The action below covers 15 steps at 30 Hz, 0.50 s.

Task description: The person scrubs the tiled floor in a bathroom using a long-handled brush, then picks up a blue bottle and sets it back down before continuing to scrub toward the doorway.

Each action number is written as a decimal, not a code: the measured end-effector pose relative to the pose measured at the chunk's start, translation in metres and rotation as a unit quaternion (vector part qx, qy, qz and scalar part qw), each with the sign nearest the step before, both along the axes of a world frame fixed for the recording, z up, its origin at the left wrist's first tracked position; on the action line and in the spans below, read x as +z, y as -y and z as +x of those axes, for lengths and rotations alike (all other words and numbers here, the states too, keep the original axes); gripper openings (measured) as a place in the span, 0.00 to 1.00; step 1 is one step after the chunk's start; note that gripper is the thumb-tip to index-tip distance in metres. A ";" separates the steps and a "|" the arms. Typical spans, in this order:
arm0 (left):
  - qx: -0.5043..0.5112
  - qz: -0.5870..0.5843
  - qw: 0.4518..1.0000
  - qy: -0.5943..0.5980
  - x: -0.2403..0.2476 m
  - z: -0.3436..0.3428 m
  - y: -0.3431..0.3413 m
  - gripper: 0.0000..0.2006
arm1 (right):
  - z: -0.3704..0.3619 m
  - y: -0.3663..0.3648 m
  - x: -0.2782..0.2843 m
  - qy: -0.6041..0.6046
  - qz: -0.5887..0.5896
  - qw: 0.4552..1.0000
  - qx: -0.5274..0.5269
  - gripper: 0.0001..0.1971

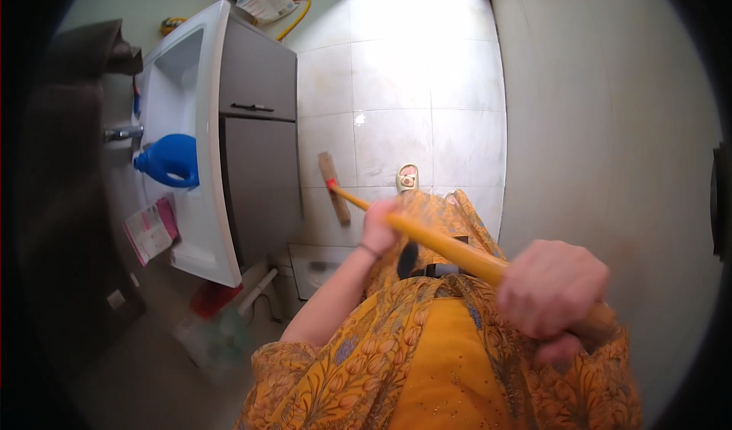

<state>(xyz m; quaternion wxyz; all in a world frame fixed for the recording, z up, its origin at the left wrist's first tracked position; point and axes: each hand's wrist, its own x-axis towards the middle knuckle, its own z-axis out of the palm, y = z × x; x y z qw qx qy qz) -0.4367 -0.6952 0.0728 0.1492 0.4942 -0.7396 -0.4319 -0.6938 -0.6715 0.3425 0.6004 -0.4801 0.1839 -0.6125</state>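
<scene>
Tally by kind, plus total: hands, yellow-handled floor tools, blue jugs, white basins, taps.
Left hand and right hand: 2
Yellow-handled floor tool: 1
Blue jug: 1
White basin: 1
Tap: 1
Total: 6

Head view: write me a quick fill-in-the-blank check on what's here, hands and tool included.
1. The right hand grips the handle; the hand nearer the flat head is the ____ one.
2. The collar joining handle and head is ____.
3. The jug near the faucet is ____.

Missing words: left; red; blue.
</scene>
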 end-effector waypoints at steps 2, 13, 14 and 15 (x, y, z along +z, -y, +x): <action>-0.016 -0.011 0.999 -0.033 0.010 -0.027 0.008 0.09 | -0.007 -0.005 0.017 0.011 -0.012 0.999 -0.028 0.15; -0.147 -0.096 0.978 -0.107 0.079 -0.109 0.049 0.10 | -0.033 -0.047 0.081 -0.169 -0.214 0.960 0.057 0.11; -0.171 -0.109 0.972 -0.121 0.085 -0.109 0.047 0.12 | -0.031 -0.046 0.081 -0.172 -0.211 0.961 0.043 0.12; -0.171 -0.083 0.973 -0.132 0.087 -0.108 0.047 0.12 | -0.026 -0.044 0.078 -0.174 -0.207 0.962 0.030 0.13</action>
